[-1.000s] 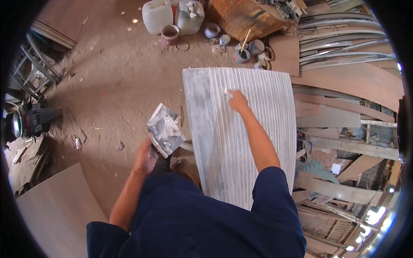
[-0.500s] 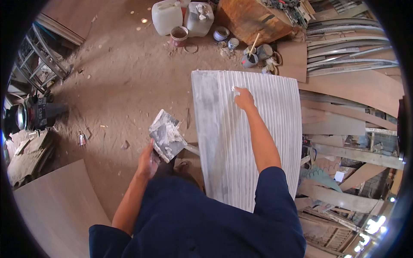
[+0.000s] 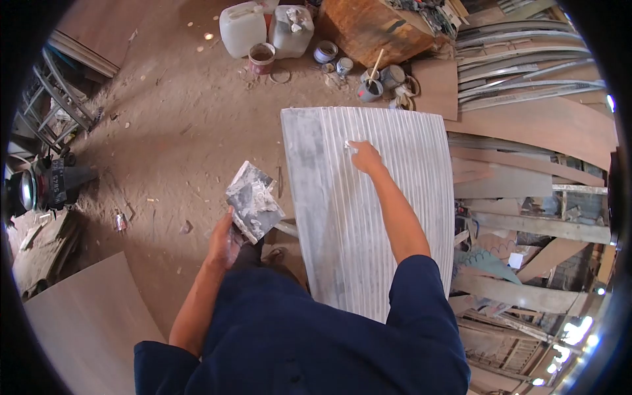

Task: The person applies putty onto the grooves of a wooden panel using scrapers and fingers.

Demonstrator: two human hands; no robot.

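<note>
My left hand (image 3: 225, 242) grips the near edge of a square putty board (image 3: 249, 209), its dark face smeared with thick white paste. To its right, a long, pale panel (image 3: 304, 191) with many narrow raised ribs lies beneath my right arm. My right hand (image 3: 367, 158) is closed at the panel's upper part, index finger pointing left. A small white lump (image 3: 347, 145) shows at its fingertips, against the ribs; whether it is paste or a small tool I cannot make out. The panel's left strip is flat, with grey patches.
Beyond the panel stand plastic jerrycans (image 3: 242, 31), an open tub (image 3: 261, 59) and a paint can with a stick (image 3: 370, 90). Curved strips (image 3: 526, 62) and boards are stacked on the right. A motorcycle (image 3: 45, 183) is at far left; a sheet (image 3: 92, 316) lies lower left.
The view has shifted slightly, so most things sit a little further left. My right hand has moved slightly toward me along the ribs. My left hand still holds the putty board.
</note>
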